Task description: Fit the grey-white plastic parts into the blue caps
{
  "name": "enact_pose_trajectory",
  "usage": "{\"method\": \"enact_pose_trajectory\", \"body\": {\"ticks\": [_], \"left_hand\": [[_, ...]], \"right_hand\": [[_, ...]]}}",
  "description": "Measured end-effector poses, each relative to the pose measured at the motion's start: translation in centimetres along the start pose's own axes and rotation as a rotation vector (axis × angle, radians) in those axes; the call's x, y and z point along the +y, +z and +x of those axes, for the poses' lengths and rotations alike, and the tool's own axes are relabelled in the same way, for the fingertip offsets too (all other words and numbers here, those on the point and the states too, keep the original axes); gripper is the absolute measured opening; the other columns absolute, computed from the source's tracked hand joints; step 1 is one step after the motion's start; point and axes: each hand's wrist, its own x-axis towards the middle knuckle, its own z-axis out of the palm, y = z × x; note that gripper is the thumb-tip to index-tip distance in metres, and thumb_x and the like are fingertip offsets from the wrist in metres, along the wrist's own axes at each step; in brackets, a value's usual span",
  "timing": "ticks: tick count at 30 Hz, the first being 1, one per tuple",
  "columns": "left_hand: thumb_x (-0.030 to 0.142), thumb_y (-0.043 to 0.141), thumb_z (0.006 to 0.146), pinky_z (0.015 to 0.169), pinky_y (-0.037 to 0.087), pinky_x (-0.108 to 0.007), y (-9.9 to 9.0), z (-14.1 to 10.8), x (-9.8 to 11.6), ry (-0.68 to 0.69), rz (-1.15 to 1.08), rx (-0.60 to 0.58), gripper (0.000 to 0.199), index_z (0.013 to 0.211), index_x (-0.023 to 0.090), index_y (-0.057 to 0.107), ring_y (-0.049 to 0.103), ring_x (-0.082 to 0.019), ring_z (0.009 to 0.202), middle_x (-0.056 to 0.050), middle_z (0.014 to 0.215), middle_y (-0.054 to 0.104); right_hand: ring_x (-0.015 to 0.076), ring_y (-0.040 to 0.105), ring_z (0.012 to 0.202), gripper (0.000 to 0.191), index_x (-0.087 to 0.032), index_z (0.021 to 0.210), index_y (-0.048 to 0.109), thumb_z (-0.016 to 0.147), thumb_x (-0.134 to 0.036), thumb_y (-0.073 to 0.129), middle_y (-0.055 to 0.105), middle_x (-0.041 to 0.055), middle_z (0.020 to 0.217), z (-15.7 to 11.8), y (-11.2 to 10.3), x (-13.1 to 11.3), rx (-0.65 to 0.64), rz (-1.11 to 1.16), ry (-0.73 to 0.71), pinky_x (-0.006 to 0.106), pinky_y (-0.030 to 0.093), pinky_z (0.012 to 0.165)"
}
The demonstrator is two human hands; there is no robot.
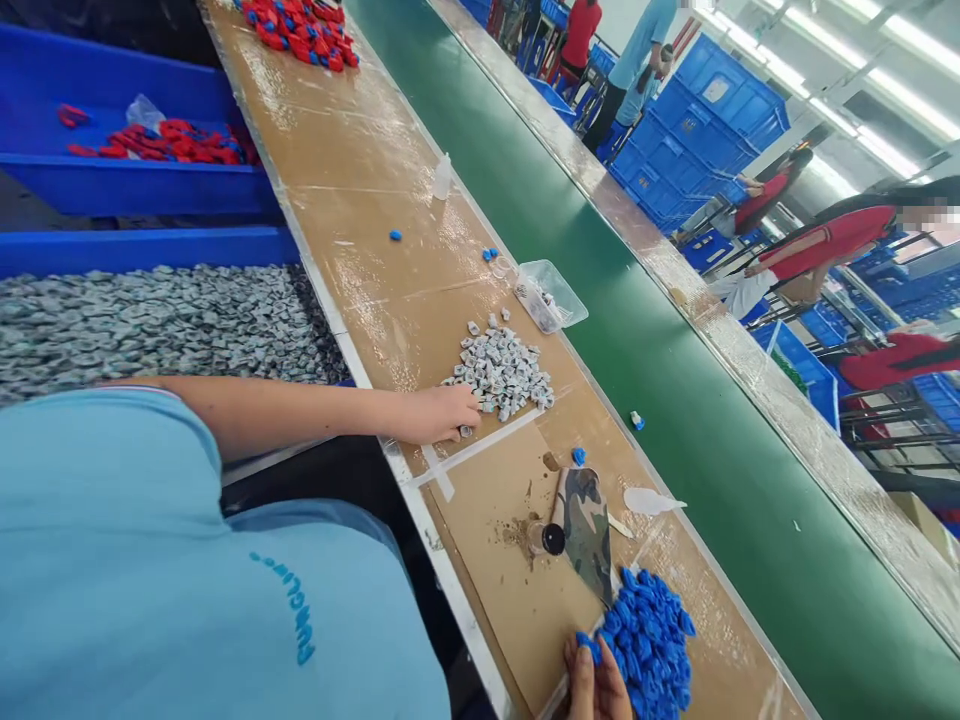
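Beside a pile of small grey-white pieces (504, 370), my left hand (436, 413) has its fingers closed on one grey piece (465, 431). At the bottom, my right hand (596, 685) pinches a blue piece (589, 646) next to a heap of blue pieces (651, 640). Between the hands lie a cardboard sheet (480, 520), a small jar with a dark opening (552, 539) and a camouflage cloth (587, 530). A single blue piece (578, 456) sits near the cloth.
A green conveyor belt (600, 330) runs beyond the table (337, 230). On the table are a clear tub (551, 297), two white bottles (442, 176) (651, 501) and red-and-blue pieces (300, 32). Blue bins (135, 185) stand at left. Several people work across the belt.
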Motion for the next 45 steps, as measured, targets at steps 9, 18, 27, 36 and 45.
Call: {"method": "enact_pose_trajectory", "body": {"ticks": [9,18,27,36,45], "left_hand": [[0.018,0.056,0.084,0.077,0.042,-0.025,2.1,0.4,3.0,-0.037,-0.386,0.136,0.011,0.092,0.014,0.061,0.055,-0.016,0.082,-0.006,0.088,0.063],[0.030,0.071,0.068,0.067,0.047,-0.021,6.8,2.0,8.6,-0.226,-1.293,-0.020,0.026,0.089,0.014,0.069,0.058,-0.011,0.071,-0.003,0.080,0.067],[0.023,0.074,0.065,0.068,0.049,-0.021,7.7,2.2,8.9,-0.335,-1.515,-0.045,0.027,0.090,0.014,0.069,0.059,-0.010,0.070,-0.001,0.076,0.067],[0.023,0.070,0.070,0.066,0.047,-0.021,7.9,2.2,8.9,-0.336,-1.531,-0.052,0.025,0.093,0.012,0.068,0.059,-0.009,0.064,-0.001,0.073,0.065],[0.015,0.071,0.067,0.069,0.047,-0.022,8.3,2.2,9.1,-0.367,-1.664,-0.041,0.022,0.087,0.012,0.062,0.059,-0.008,0.068,0.001,0.073,0.064]], "right_hand": [[0.0175,0.069,0.075,0.046,-0.015,0.102,0.060,0.066,-0.041,0.074,0.069,0.0041,0.084,-3.0,3.5,-6.0,-0.135,0.126,0.075,0.031,0.057,0.072],[0.0166,0.067,0.079,0.032,-0.017,0.094,0.064,0.069,-0.035,0.071,0.070,0.0049,0.086,-3.4,5.5,-6.5,-0.268,0.136,0.028,0.034,0.054,0.076],[0.0192,0.062,0.094,0.037,-0.014,0.108,0.065,0.081,-0.038,0.060,0.067,0.0129,0.104,-1.3,5.6,-8.0,-0.224,-0.385,-0.389,0.035,0.049,0.085],[0.0192,0.064,0.088,0.032,-0.016,0.098,0.069,0.085,-0.041,0.055,0.071,0.0102,0.094,0.0,5.9,-8.5,-0.221,-0.637,-0.622,0.031,0.048,0.081],[0.0185,0.064,0.087,0.026,-0.016,0.100,0.070,0.086,-0.033,0.057,0.071,0.0100,0.093,0.0,6.2,-8.7,-0.240,-0.635,-0.743,0.032,0.050,0.080]]}}
